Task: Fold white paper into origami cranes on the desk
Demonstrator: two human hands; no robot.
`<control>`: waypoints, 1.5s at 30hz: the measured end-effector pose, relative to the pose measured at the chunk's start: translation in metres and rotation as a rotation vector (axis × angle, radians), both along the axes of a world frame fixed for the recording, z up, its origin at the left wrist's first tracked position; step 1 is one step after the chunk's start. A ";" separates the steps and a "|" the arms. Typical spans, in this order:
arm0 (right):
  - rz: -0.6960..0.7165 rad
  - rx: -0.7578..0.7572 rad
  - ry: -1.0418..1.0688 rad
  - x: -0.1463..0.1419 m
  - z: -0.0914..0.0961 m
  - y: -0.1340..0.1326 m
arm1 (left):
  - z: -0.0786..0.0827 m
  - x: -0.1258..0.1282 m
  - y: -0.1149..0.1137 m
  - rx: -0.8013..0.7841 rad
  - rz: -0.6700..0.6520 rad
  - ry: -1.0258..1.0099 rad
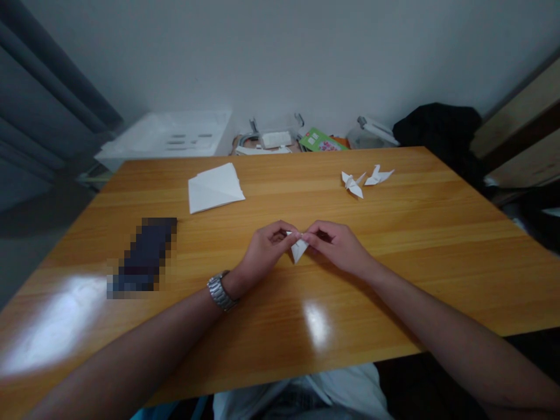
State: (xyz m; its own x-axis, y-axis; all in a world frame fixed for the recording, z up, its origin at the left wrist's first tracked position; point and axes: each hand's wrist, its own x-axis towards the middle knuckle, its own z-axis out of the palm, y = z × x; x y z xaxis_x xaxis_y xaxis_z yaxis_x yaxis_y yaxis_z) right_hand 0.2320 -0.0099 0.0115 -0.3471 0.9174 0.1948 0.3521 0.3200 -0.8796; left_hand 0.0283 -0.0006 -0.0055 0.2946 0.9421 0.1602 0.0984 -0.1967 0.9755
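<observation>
Between my two hands is a small folded piece of white paper point(298, 251), its pointed end facing me. My left hand point(270, 248), with a metal watch point(222, 291) on the wrist, pinches the paper's upper left side between thumb and fingers. On the other side, my right hand point(336, 245) grips the upper right part, the two thumbs almost meeting. The paper's top edge is partly hidden by my fingers. Two folded paper cranes, a nearer one point(352, 184) and a farther one point(378, 175), rest at the back right of the table.
A stack of white paper sheets point(216, 188) lies on the wooden table point(280, 201) at the back left. Nearer on the left is a dark, pixelated rectangular object point(149, 254). Beyond the far edge stand a white plastic tub point(175, 137), a green booklet point(322, 140) and a black cloth-like heap point(437, 131).
</observation>
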 end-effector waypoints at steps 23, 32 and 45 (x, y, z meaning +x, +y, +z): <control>-0.009 -0.078 0.038 0.006 -0.004 0.005 | 0.000 -0.003 -0.002 0.018 -0.011 -0.013; -0.005 0.041 -0.066 0.001 0.000 0.001 | 0.000 0.000 -0.003 0.093 0.042 0.104; 0.116 -0.159 -0.061 0.006 0.005 0.002 | 0.005 0.000 -0.009 0.162 0.025 0.241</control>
State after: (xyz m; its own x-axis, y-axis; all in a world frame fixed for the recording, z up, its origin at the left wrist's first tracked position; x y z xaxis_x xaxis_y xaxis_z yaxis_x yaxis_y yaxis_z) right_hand 0.2381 -0.0082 0.0161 -0.4590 0.8880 0.0259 0.3755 0.2203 -0.9002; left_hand 0.0280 -0.0092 -0.0003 0.3192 0.9174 0.2374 0.3307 -0.3426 0.8793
